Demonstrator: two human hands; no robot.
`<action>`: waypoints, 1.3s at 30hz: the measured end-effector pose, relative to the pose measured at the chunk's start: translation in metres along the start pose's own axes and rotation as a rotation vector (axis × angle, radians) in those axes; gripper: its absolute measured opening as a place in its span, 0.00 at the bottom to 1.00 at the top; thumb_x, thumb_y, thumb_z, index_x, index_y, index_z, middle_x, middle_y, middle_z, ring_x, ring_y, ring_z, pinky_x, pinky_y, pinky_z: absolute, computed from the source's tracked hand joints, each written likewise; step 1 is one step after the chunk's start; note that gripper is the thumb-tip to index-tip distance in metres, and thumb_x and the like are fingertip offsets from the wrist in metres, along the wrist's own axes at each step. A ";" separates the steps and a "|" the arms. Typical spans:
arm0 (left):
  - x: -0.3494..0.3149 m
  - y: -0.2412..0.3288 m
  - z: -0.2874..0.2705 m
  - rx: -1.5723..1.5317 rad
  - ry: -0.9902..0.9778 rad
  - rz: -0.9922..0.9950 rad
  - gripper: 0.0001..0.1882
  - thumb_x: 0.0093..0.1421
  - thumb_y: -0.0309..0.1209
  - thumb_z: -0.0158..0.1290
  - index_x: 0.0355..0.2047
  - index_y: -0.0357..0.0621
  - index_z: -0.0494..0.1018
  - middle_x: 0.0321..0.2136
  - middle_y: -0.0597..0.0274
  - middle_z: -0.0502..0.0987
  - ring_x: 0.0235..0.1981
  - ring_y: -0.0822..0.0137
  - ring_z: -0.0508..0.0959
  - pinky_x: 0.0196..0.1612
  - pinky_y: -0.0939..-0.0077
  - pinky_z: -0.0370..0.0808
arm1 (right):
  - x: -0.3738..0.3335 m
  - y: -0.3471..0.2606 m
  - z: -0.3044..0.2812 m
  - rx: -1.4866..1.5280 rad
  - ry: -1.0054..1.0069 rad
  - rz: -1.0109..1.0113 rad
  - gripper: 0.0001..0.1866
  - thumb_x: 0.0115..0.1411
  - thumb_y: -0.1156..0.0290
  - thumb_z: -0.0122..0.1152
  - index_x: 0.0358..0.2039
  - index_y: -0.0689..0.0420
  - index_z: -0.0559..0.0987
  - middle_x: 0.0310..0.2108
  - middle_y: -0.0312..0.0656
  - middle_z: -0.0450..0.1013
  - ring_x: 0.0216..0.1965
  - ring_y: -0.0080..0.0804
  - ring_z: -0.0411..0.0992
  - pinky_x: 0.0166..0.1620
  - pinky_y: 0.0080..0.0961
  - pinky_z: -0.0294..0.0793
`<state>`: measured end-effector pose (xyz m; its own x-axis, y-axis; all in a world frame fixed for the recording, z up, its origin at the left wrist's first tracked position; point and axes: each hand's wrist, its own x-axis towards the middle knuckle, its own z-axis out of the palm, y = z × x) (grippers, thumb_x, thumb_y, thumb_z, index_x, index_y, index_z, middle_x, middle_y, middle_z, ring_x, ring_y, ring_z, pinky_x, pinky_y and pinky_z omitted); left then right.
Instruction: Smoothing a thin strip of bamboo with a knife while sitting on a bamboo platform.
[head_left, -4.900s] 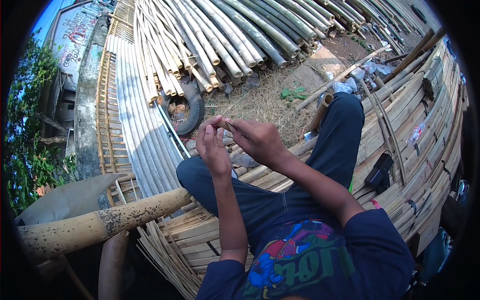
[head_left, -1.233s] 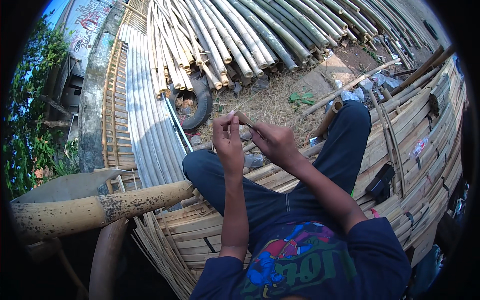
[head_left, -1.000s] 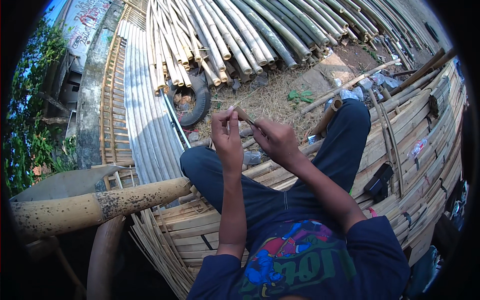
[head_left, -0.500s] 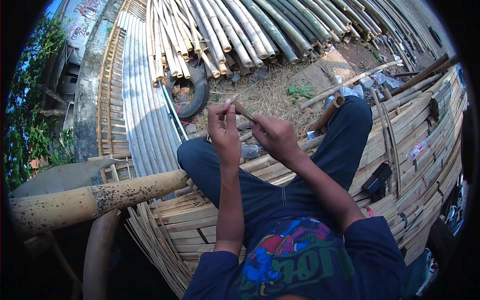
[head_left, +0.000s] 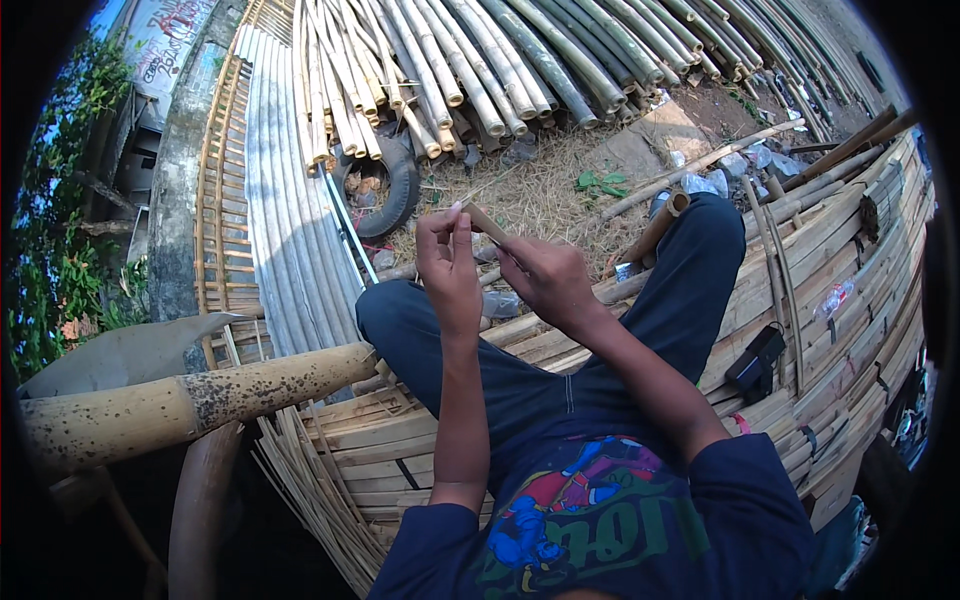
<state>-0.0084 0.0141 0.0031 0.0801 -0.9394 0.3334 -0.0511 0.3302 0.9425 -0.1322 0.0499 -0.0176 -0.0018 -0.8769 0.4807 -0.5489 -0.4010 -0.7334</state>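
Note:
In front of my knees I hold up a short, flat brown strip (head_left: 486, 224); whether it is bamboo or a blade I cannot tell. My right hand (head_left: 548, 280) is closed round its near end, with the fingers curled. At the far end, the thumb and forefinger of my left hand (head_left: 448, 262) pinch together. A thin pale sliver (head_left: 488, 188) shows just beyond those fingertips, partly lost against the dry grass behind.
I sit on stacked bamboo slats (head_left: 650, 352). A thick spotted bamboo pole (head_left: 270, 385) ends by my left knee. Beyond lie a black tire (head_left: 397, 195), bamboo poles (head_left: 480, 75) and corrugated sheeting (head_left: 285, 200). A black pouch-like object (head_left: 757, 358) lies at right.
My right hand has shifted slightly left and down, and more of the strip shows between the hands. The left hand stays nearly in place.

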 end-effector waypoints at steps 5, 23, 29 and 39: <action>-0.001 0.008 0.006 -0.002 -0.026 -0.030 0.03 0.65 0.23 0.46 0.38 0.36 0.66 0.36 0.61 0.71 0.39 0.73 0.74 0.44 0.77 0.72 | -0.001 0.003 0.001 0.012 0.010 -0.001 0.06 0.55 0.74 0.60 0.34 0.60 0.76 0.20 0.44 0.72 0.20 0.39 0.73 0.22 0.32 0.70; -0.001 0.001 0.003 0.026 0.014 0.013 0.04 0.65 0.24 0.48 0.39 0.38 0.67 0.36 0.58 0.74 0.36 0.74 0.76 0.41 0.80 0.73 | -0.003 0.001 0.000 0.019 0.044 0.024 0.05 0.55 0.75 0.60 0.32 0.60 0.75 0.21 0.45 0.73 0.20 0.40 0.73 0.23 0.33 0.69; 0.001 0.001 0.004 -0.035 0.011 0.010 0.04 0.65 0.24 0.47 0.40 0.38 0.66 0.34 0.57 0.75 0.38 0.71 0.77 0.42 0.78 0.73 | -0.002 0.003 0.001 -0.008 0.028 -0.004 0.04 0.55 0.75 0.60 0.31 0.60 0.75 0.21 0.44 0.72 0.20 0.39 0.73 0.23 0.32 0.69; 0.000 -0.002 0.002 -0.001 -0.006 0.017 0.04 0.65 0.24 0.47 0.40 0.38 0.66 0.35 0.54 0.76 0.37 0.71 0.76 0.43 0.78 0.73 | 0.000 0.004 0.000 0.030 0.058 0.007 0.05 0.55 0.74 0.60 0.31 0.60 0.75 0.20 0.45 0.72 0.20 0.39 0.72 0.23 0.33 0.69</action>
<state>-0.0099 0.0130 0.0016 0.0737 -0.9342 0.3490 -0.0518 0.3459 0.9368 -0.1343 0.0480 -0.0205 -0.0548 -0.8633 0.5017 -0.5234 -0.4030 -0.7508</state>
